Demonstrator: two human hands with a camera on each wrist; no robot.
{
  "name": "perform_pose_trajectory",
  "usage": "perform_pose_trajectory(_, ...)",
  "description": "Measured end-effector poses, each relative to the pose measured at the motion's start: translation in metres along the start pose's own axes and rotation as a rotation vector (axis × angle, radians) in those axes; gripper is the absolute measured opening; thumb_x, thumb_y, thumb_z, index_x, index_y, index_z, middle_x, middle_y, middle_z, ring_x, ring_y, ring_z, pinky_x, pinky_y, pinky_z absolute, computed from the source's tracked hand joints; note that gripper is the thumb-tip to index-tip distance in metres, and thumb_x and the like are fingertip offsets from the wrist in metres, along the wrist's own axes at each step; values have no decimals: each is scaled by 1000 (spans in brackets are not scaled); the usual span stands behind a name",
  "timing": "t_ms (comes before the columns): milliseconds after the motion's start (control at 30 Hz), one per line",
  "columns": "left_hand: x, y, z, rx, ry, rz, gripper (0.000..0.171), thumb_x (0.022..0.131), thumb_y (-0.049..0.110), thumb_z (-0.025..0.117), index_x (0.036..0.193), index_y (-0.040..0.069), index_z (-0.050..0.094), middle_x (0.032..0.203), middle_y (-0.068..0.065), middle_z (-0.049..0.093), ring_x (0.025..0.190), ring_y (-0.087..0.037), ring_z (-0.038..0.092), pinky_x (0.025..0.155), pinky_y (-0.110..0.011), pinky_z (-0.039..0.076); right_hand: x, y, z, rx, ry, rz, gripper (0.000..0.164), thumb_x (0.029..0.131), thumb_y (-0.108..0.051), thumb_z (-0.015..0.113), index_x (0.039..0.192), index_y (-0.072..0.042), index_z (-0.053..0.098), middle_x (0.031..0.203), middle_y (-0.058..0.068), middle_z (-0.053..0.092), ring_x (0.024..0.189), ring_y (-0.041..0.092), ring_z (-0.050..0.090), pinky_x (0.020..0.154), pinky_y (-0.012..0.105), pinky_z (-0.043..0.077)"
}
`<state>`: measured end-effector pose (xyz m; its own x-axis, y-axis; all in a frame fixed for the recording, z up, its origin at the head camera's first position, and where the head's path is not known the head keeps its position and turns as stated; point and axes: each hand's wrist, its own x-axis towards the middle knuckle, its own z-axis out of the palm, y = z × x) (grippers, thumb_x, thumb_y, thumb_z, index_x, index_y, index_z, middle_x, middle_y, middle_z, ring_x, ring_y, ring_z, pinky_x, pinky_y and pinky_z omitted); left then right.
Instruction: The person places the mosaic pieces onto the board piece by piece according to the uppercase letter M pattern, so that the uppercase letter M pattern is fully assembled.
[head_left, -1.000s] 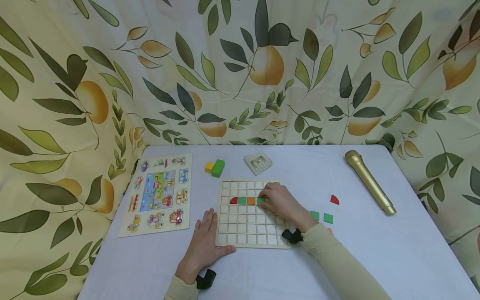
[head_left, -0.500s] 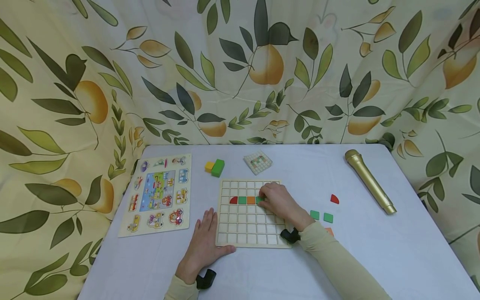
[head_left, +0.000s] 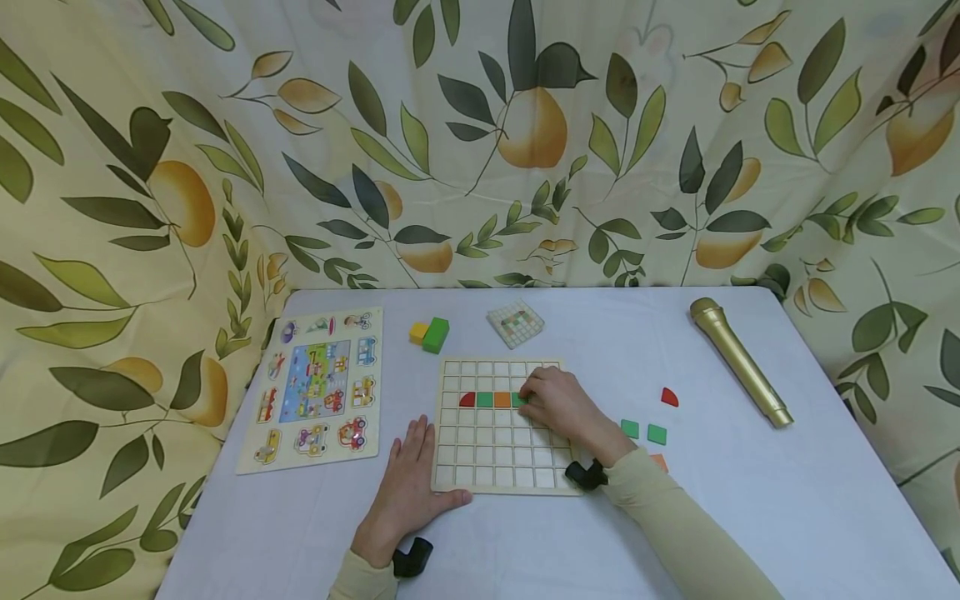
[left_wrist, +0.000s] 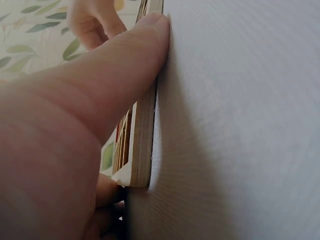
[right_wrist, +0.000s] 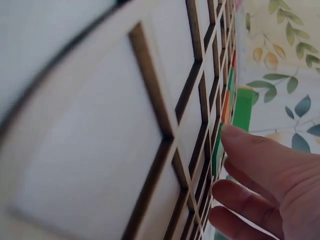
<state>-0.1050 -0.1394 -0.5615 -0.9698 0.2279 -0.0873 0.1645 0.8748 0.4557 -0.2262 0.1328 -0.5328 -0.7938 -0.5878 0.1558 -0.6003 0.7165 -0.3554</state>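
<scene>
A wooden grid board (head_left: 495,491) lies on the white-covered table. One row of its cells holds a red quarter-round tile (head_left: 468,400), a green square tile (head_left: 485,400) and an orange tile (head_left: 502,400). Beside the orange one, my right hand (head_left: 558,402) pinches another green tile (right_wrist: 217,147) down at its cell, partly covering it. The right wrist view shows the thumb (right_wrist: 245,142) on that tile, the other fingers bent against the grid. My left hand (head_left: 405,479) lies spread at the board's near left corner, its thumb (left_wrist: 135,47) along the front edge.
Right of the board lie loose green tiles (head_left: 656,436), a red quarter-round tile (head_left: 670,398) and an orange tile (head_left: 660,462) by the sleeve. A gold microphone (head_left: 741,365) lies farther right. Behind are a patterned card (head_left: 516,325) and a green block (head_left: 436,336); a picture puzzle (head_left: 315,392) lies left.
The green tile under my right fingers has shifted slightly left, towards the orange tile. The right hand has barely moved; the left hand stays where it was.
</scene>
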Motion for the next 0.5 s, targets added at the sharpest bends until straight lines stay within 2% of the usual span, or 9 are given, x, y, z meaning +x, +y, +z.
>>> perform_pose_trajectory(267,1,-1,3,-11,5,-2,120,71,68,73,152,-5,22,160,-17,13,147,-30,6,115,-52,8,-16,7,-9,35,15,50,25,87,-22,75,107,-8,72,111,5,66,106,28,57,89,48,45)
perform_pose_trajectory(500,0,-1,2,-16,13,3,120,71,67,75,152,-5,22,160,-18,13,147,-31,6,115,-53,8,-29,15,-23,62,10,111,30,88,-21,75,112,-5,70,115,8,65,112,30,55,95,50,42)
